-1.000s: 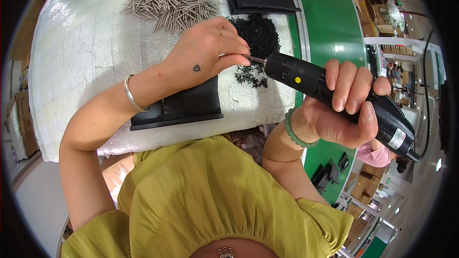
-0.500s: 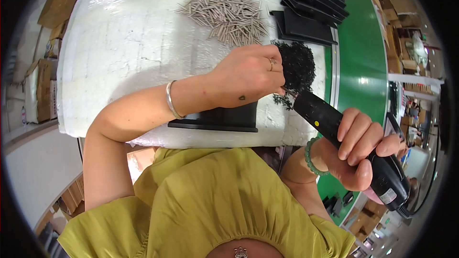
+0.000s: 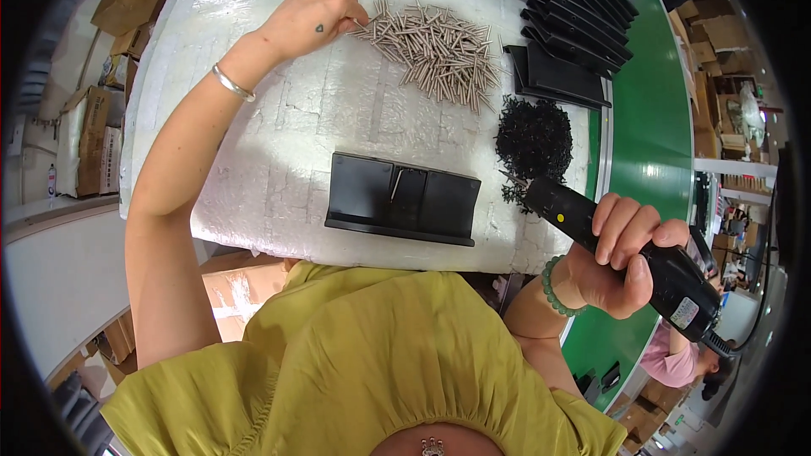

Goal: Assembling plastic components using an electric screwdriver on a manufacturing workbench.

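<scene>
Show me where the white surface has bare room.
Bare white surface runs between the metal pins and the lone black part, and from that part leftward to the left forearm. It is crowded along the right side: small black pieces, stacked black panels and the driver sit close together.

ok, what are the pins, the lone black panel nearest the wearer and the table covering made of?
Pins: likely steel, satin grey with metallic glints. Black panel: smooth, low-sheen; plastic or coated metal, unclear. Table covering: probably clear film over white sheet, wrinkled and glossy.

Metal pins [image 3: 443,55], satin; driver body [image 3: 576,214], smooth plastic; bench cover [image 3: 279,143], glossy crinkled film.
</scene>
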Motion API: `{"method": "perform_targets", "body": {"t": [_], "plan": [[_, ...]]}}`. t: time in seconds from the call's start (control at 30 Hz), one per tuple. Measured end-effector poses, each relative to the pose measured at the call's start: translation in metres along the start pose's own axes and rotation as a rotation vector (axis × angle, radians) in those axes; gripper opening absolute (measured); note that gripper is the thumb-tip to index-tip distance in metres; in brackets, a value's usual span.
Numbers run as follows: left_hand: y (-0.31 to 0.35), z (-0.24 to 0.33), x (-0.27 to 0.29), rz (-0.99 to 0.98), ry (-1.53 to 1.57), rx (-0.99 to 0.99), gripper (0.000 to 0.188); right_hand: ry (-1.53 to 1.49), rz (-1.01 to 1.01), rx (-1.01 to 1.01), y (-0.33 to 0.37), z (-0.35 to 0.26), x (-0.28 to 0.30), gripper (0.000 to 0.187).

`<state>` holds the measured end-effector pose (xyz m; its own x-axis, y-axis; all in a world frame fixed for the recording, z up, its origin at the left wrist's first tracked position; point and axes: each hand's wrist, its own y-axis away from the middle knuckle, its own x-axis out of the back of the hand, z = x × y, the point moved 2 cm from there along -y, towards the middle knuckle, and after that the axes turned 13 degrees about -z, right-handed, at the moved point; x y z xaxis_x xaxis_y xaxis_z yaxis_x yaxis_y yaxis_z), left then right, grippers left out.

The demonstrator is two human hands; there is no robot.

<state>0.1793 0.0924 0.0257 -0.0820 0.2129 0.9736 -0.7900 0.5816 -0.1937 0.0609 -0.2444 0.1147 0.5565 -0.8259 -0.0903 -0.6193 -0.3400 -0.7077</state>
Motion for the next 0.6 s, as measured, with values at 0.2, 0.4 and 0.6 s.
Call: {"method": "perform_targets", "body": {"t": [0.2,0.4,0.6], "plan": [[0.011,0.020,0.013,-0.160,0.040,0.116,0.009,-0.029,-0.006,0.004,0.001,0.005,0.000,0.031],[0.049,0.108,0.023,0.130,0.642,0.101,0.013,-0.048,-0.062,-0.054,-0.009,0.010,-0.022,0.027],[0.066,0.153,-0.008,0.206,0.493,-0.058,0.018,-0.076,-0.173,-0.168,-0.014,0.022,-0.044,0.029]]}}
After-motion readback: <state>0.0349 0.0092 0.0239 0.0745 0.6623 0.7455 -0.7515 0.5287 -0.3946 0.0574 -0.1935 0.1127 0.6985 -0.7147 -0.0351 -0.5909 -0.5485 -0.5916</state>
